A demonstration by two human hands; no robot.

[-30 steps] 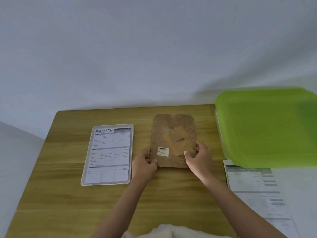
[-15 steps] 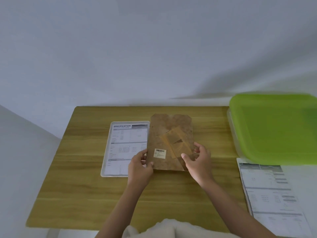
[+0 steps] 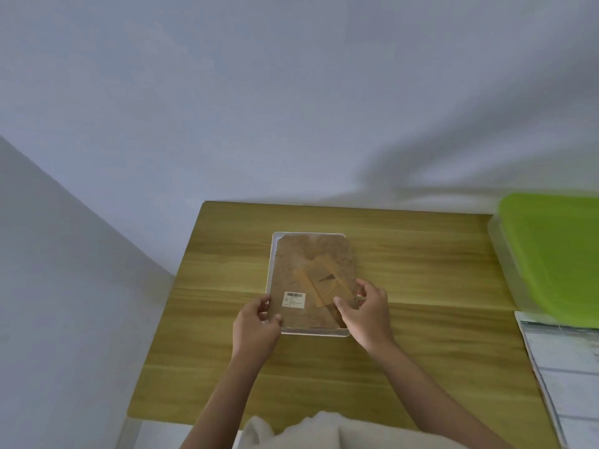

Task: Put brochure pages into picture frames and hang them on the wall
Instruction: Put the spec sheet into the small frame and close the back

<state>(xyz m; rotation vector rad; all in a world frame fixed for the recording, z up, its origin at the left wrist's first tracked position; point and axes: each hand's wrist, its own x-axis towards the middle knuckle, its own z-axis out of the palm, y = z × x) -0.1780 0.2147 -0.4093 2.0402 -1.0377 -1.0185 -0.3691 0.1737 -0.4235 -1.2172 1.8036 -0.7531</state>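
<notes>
A brown backing board (image 3: pixel 303 264) with a barcode sticker and a folded stand lies over the white picture frame (image 3: pixel 275 241), covering the brochure page inside it. Only the frame's white rim shows along the left, top and bottom edges. My left hand (image 3: pixel 256 322) pinches the board's lower left corner, thumb on top. At the lower right edge, my right hand (image 3: pixel 364 311) grips the board with curled fingers, thumb resting near the stand.
The wooden table (image 3: pixel 421 286) stands against a pale wall. A green-lidded plastic box (image 3: pixel 554 254) sits at the right edge. Printed brochure pages (image 3: pixel 570 377) lie on a white surface below it. Light cloth (image 3: pixel 324 432) shows at the bottom.
Both hands carried the backing board leftward and set it over the frame and its page. The camera view swung left, pushing the green box toward the right edge.
</notes>
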